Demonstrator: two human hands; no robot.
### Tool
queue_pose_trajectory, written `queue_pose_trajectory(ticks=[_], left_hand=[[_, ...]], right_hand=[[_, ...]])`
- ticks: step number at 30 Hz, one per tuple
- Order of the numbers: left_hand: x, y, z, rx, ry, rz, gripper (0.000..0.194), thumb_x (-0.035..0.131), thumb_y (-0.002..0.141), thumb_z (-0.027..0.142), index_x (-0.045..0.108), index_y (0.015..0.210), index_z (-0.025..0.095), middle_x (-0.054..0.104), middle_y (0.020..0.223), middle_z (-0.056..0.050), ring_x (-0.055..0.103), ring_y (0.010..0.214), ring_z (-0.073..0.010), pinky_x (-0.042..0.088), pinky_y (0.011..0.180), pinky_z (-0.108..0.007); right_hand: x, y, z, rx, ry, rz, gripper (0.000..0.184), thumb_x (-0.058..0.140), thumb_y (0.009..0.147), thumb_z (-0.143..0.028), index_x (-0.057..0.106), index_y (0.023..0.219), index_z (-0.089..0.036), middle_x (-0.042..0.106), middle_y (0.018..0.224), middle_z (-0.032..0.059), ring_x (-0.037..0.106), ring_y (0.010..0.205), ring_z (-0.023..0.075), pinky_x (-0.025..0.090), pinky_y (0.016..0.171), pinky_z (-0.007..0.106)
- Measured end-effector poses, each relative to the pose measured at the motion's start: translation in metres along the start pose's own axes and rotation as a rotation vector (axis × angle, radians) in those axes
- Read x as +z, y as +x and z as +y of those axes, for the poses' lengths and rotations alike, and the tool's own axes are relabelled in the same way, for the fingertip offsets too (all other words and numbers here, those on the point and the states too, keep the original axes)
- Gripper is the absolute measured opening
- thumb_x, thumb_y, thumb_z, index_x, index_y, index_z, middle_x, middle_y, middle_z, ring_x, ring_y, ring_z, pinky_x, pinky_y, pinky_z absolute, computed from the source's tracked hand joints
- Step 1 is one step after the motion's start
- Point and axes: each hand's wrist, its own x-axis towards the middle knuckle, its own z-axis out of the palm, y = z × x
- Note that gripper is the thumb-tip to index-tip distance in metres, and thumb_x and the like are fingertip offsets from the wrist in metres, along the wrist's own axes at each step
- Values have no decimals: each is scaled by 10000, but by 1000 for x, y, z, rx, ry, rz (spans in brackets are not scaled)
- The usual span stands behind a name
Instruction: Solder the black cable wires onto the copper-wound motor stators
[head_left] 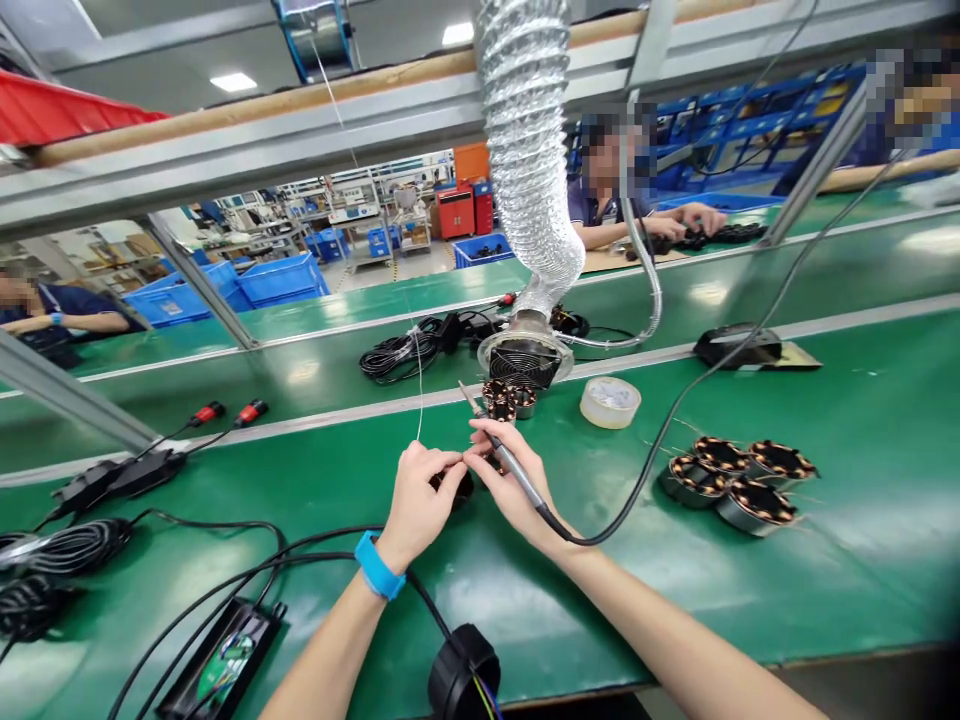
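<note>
My right hand (517, 485) is closed around a soldering iron (517, 470), its tip pointing up and away to the left. Thumb and forefinger of my left hand (424, 490) are pinched together, meeting the fingertips of my right. A thin solder wire (420, 385) hangs from a spool (315, 40) overhead and runs down into my left hand. What the touching fingertips pinch is too small to make out. Partly hidden beneath them is a dark round motor stator (456, 490). More copper-wound stators (499, 398) stand just beyond, before a fume-extraction fan (525, 362).
Several stators (754, 508) sit at the right, past a tape roll (611, 402). The iron's cable (660, 450) loops over the right side. At left lie black cables (67, 545) and an open case with a circuit board (225, 660). A black round housing (463, 670) is near the front edge.
</note>
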Motion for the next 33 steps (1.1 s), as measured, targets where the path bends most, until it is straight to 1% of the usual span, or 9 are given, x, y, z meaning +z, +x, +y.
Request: queue_pose_trajectory(ticks=[4,9,14,18,22,25,28,31,33], left_hand=[[2,1,0,-114,-116,95,220,663,959,320,736,774,225,722,768,-11,529,821,-207,455,799,-363],[5,2,1,-210,-233,74,199,686,927,288,745,754,210,724,730,-10,538,809,-199,438,815,-349],[9,2,-1,-254,-321,86,190,697,916,319,768,783,204,732,714,-14,557,819,-202,407,880,-366],[9,1,-2,-275,-376,78,195,715,914,355,786,804,210,722,673,5,560,731,-181,373,968,-404],[10,0,-4,-264,-356,84,200,714,926,358,796,817,212,731,678,-12,565,782,-204,402,875,-383],[13,-2,-5,-164,-248,165,167,719,939,339,804,865,216,762,747,-19,557,785,-198,407,805,-364],[15,-6,-4,111,33,272,138,692,974,302,799,931,225,779,806,-7,522,729,-174,374,752,-362],[15,-10,-3,406,384,278,135,647,1000,232,773,1022,191,757,768,-14,484,696,-178,298,679,-366],[15,-12,-1,495,537,254,150,619,1008,194,750,1065,149,723,725,-31,479,691,-186,266,659,-370]], right_hand=[[2,-4,4,54,42,64,354,739,917,-278,666,1260,-326,624,1115,39,707,884,184,614,879,347],[3,-8,8,119,97,89,379,769,899,-279,672,1264,-295,652,1136,45,714,884,173,596,873,333],[3,-10,9,173,121,108,393,788,881,-310,682,1259,-282,654,1129,51,714,902,181,588,874,339],[4,-11,6,208,147,146,440,844,837,-351,690,1243,-280,659,1099,43,719,856,170,596,851,328],[5,-10,5,223,163,166,461,866,816,-384,689,1223,-261,664,1066,40,716,806,155,608,807,308],[5,-8,2,230,170,177,474,882,790,-384,690,1200,-243,664,1035,38,701,765,141,615,770,297],[5,-6,-1,248,212,201,509,915,730,-346,695,1176,-237,666,997,28,681,739,124,611,742,268],[3,-5,-4,295,254,223,538,932,681,-309,695,1159,-235,661,963,16,671,707,114,607,722,255],[3,-6,-5,326,279,230,534,928,678,-298,691,1153,-234,648,941,6,669,697,116,611,723,264]])
